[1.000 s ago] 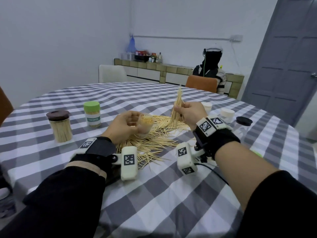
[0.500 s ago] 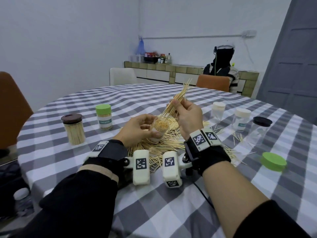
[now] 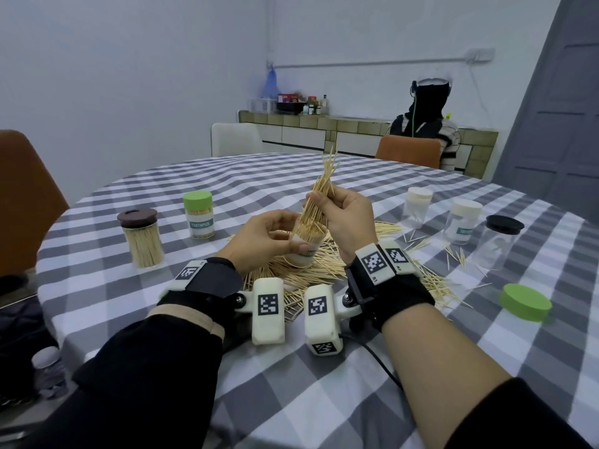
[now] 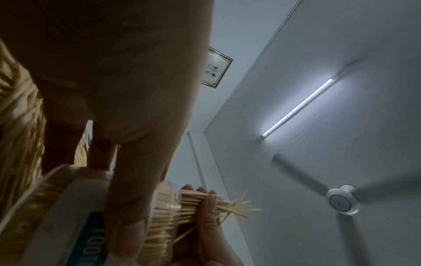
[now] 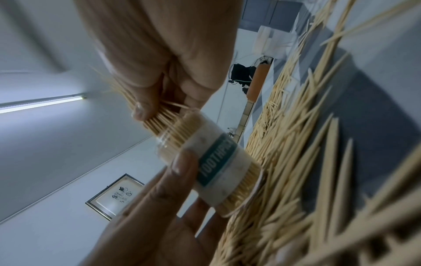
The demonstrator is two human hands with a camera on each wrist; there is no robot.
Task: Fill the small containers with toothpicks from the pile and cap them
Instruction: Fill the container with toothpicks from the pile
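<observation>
My left hand (image 3: 269,238) grips a small clear toothpick container (image 3: 303,251) with a white and teal label (image 5: 216,162), uncapped and nearly full, just above the toothpick pile (image 3: 311,270). My right hand (image 3: 343,215) pinches a bundle of toothpicks (image 3: 319,196) whose lower ends sit in the container's mouth and whose tips fan upward. In the left wrist view my left thumb (image 4: 136,207) lies across the container (image 4: 75,225) and the bundle (image 4: 216,207) sticks out of it. A loose green cap (image 3: 525,301) lies on the cloth at the right.
Two filled, capped jars stand at left: brown-lidded (image 3: 141,238) and green-lidded (image 3: 199,213). Three empty capped containers stand at right: two white-lidded (image 3: 418,207) (image 3: 465,222), one black-lidded (image 3: 500,241). Stray toothpicks (image 3: 453,254) lie near them. Chairs ring the checked round table (image 3: 324,384); a person sits beyond.
My right hand has brought the bundle from beside the container over its mouth and stood it more upright, with the lower ends now inside. My left hand has tipped the container upright.
</observation>
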